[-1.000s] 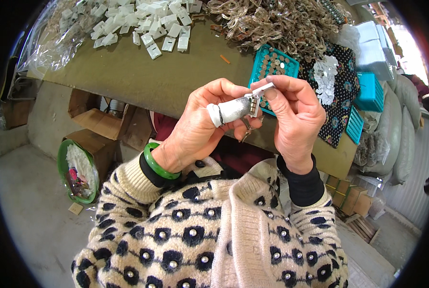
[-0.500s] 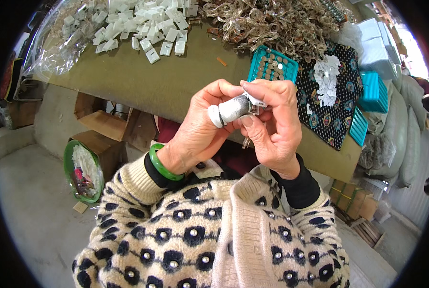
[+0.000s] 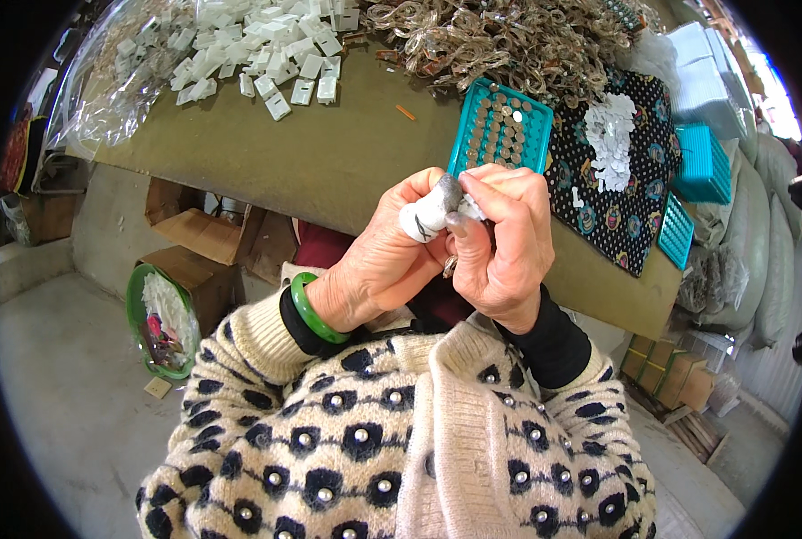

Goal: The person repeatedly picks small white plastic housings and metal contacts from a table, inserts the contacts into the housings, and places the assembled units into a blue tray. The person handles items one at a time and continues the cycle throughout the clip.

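My left hand [image 3: 378, 247], with a green bangle on its wrist, is closed in front of my chest. White wrapping with a grey, worn tip covers its thumb. My right hand [image 3: 509, 247] meets it, thumb and fingers pinched together. Between the two sets of fingertips is a small white plastic piece [image 3: 470, 208], mostly covered by the fingers. Just beyond the hands lies a teal tray [image 3: 537, 135] with rows of small round metallic discs [image 3: 494, 135].
White plastic pieces [image 3: 307, 63] are heaped at the back left, beside clear plastic film [image 3: 105, 108]. Bundled clear wires [image 3: 482, 45] pile up at the back. White flat bits [image 3: 611, 144] lie on a patterned cloth [image 3: 612, 238]; teal trays [image 3: 704, 166] are stacked right.
The left thumb has tipped upward over the white piece, which is now more hidden. Both hands sit slightly lower against the tray, and more of the discs show.
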Available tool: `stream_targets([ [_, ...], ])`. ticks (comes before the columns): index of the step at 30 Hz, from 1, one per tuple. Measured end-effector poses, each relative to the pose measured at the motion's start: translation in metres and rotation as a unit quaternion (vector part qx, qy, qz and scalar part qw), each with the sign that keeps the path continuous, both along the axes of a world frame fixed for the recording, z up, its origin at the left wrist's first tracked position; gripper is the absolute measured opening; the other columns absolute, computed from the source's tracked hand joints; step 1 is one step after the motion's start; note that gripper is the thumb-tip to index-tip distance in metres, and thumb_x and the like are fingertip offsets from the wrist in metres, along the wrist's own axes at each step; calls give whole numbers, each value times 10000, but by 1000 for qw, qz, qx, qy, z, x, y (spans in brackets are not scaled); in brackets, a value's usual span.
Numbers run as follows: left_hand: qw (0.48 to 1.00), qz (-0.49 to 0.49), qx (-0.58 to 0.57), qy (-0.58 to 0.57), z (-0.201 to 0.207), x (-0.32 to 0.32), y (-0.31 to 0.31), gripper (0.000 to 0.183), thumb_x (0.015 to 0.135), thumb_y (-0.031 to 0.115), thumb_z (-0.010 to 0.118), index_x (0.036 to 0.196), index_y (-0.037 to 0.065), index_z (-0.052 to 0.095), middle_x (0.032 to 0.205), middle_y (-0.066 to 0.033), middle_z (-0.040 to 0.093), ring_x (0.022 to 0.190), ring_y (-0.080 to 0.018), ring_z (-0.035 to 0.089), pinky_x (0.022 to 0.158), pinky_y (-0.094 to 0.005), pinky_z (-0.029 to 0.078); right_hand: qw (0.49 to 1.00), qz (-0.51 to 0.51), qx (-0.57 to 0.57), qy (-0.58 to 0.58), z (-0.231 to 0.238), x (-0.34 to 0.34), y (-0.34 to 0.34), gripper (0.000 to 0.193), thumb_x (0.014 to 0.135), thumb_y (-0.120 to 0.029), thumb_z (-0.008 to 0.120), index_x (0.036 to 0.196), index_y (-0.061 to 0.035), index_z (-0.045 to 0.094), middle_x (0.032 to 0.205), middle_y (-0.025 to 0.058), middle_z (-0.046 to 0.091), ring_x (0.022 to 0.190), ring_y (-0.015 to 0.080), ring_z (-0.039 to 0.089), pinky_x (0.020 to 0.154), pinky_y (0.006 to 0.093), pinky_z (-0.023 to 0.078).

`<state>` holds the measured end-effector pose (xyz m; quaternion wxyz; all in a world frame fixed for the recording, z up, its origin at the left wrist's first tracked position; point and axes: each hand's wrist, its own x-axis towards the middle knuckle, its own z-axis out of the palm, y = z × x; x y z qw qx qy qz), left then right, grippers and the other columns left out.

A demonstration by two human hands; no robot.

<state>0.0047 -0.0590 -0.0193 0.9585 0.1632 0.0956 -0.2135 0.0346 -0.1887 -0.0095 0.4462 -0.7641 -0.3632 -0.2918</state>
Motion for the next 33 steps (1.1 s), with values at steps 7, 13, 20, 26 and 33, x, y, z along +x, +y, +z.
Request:
stream_targets([
  [7, 1000, 21, 17, 14, 0, -2, 0, 100, 935, 172, 675, 921, 110, 598, 885, 25, 633, 763, -71, 608, 669, -231, 532, 998, -48, -43, 20, 4, -6, 2, 255, 897, -101, 668, 1091, 56, 617, 859, 143, 562, 746, 280, 576, 623, 376, 484],
  [13, 997, 23, 62, 26, -9, 7, 10, 87, 944, 161, 657, 953, 88, 611, 903, -20, 659, 779, -100, 640, 646, -250, 576, 990, -34, -89, 102, 4, -18, -3, 462, 823, -87, 713, 1247, 34, 578, 1177, 200, 537, 957, 338, 564, 824, 417, 474],
  [20, 989, 24, 28, -144, -13, 10, 27, 209, 964, 129, 619, 1144, 52, 547, 1125, -180, 624, 979, -307, 687, 633, -338, 609, 948, -246, -175, 103, 14, -10, -87, 170, 872, -5, 647, 1041, -20, 662, 944, 130, 587, 841, 285, 603, 718, 371, 506],
  [26, 987, 10, -15, -160, -18, 10, 20, 207, 954, 102, 622, 1140, 44, 551, 1099, -184, 617, 860, -259, 684, 682, -398, 624, 901, -307, -250, 178, -11, -5, -127, 212, 826, 25, 668, 1036, 7, 642, 939, 145, 567, 857, 307, 582, 746, 383, 478],
  [33, 987, -1, 99, -127, -18, 5, 19, 342, 902, 242, 711, 1164, 61, 587, 1096, -163, 626, 812, -205, 672, 746, -404, 591, 921, -276, -208, 182, -16, -4, -134, 126, 793, 34, 688, 876, -6, 602, 876, 110, 578, 849, 298, 582, 747, 398, 468],
])
